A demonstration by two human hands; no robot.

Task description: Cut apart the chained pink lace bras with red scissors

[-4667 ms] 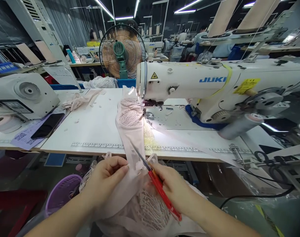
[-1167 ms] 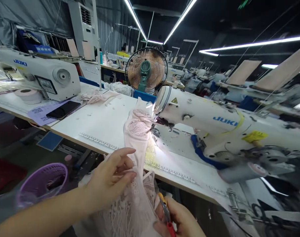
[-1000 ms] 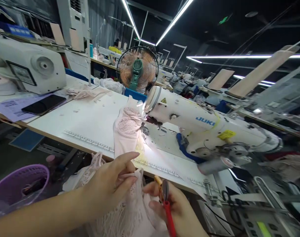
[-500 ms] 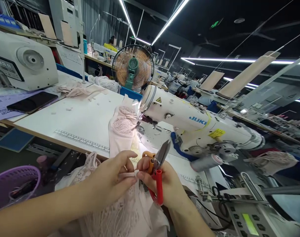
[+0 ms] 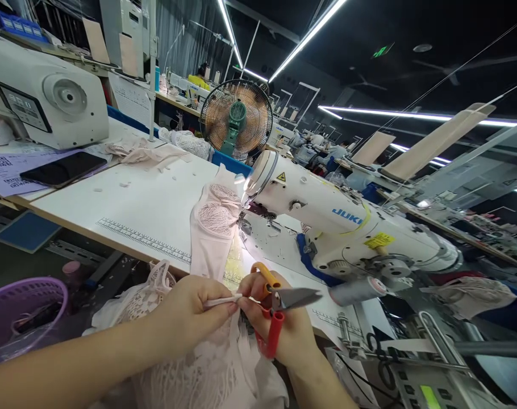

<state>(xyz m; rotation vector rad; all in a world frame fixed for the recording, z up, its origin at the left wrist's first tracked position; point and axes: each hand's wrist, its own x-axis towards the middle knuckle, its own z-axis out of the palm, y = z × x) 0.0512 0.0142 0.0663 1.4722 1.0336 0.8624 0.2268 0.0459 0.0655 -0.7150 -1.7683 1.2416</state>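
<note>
My left hand (image 5: 190, 312) pinches a thin pale strap (image 5: 222, 300) of a pink lace garment (image 5: 207, 363) that lies in my lap. My right hand (image 5: 279, 329) holds red and orange thread snips (image 5: 279, 304), blades pointing right, while its fingertips also pinch the strap's other end. The two hands meet at the table's front edge. More of the pink garment (image 5: 213, 224) runs up over the table to the needle of the white sewing machine (image 5: 339, 221).
A white table (image 5: 139, 204) carries a printed ruler strip, a black phone (image 5: 62, 168) on a paper and loose pink fabric (image 5: 143, 152). A second sewing machine (image 5: 45, 102) stands at left, a fan (image 5: 236, 119) behind. A purple basket (image 5: 20, 309) sits low left.
My right hand came up from my lap with the snips and joined my left at the strap. The snips turned from pointing up to pointing right. The view swung right.
</note>
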